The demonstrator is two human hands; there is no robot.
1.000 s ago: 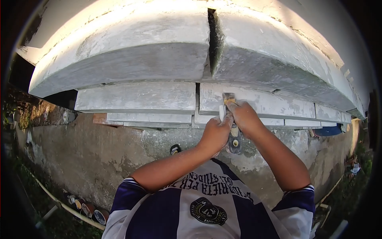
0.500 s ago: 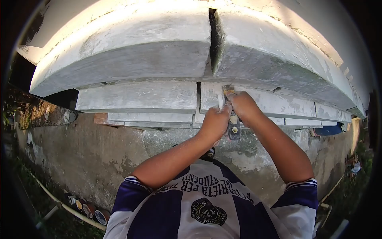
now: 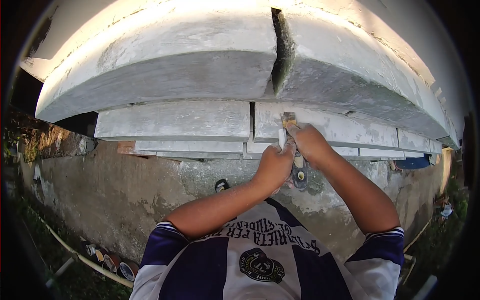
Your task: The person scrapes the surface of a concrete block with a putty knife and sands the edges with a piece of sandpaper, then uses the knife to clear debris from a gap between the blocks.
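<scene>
My left hand (image 3: 274,165) and my right hand (image 3: 311,144) are closed together around a flat-handled paintbrush (image 3: 300,176), whose handle end is dark with a round pale hole. The brush's worn tan and dark head points away from me, right at the face of a whitish slab (image 3: 345,127). My right fingers are near the head, and my left fingers wrap lower on the handle. A short white stick-like piece (image 3: 282,137) stands up beside my left thumb. Dust whitens my fingers.
Larger whitish slabs (image 3: 165,70) overhang above, split by a dark vertical gap (image 3: 281,50). Beneath is stained concrete ground (image 3: 125,185), with a dark sandal (image 3: 221,185) at my left. Several pots (image 3: 128,271) and a long pole (image 3: 75,252) lie lower left. A blue basin (image 3: 414,162) sits right.
Both hands and the brush have moved slightly toward me and to the right. The sandal by my left arm has come further into view.
</scene>
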